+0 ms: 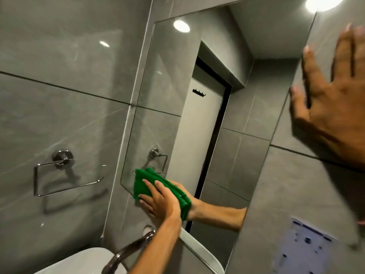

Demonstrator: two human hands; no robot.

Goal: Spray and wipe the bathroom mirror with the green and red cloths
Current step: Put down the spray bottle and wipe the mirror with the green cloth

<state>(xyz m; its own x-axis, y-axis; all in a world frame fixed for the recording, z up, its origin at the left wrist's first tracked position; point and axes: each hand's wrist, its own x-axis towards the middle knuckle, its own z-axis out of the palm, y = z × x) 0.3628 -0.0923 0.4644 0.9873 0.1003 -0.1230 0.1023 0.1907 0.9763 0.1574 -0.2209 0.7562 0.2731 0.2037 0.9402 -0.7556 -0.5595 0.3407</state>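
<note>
The bathroom mirror (177,80) hangs on the grey tiled wall and reflects a door and ceiling lights. My left hand (160,200) presses a folded green cloth (141,184) flat against the mirror's lower left corner. The hand's and cloth's reflection shows just to the right of it. My right hand (331,107) rests flat on the wall to the right of the mirror, fingers spread, holding nothing. No red cloth or spray bottle is in view.
A chrome towel ring (59,175) is fixed to the left wall. Below my left arm are a curved chrome tap (128,252) and a white basin (79,262). A blurred white and blue patch (304,248) sits on the wall at lower right.
</note>
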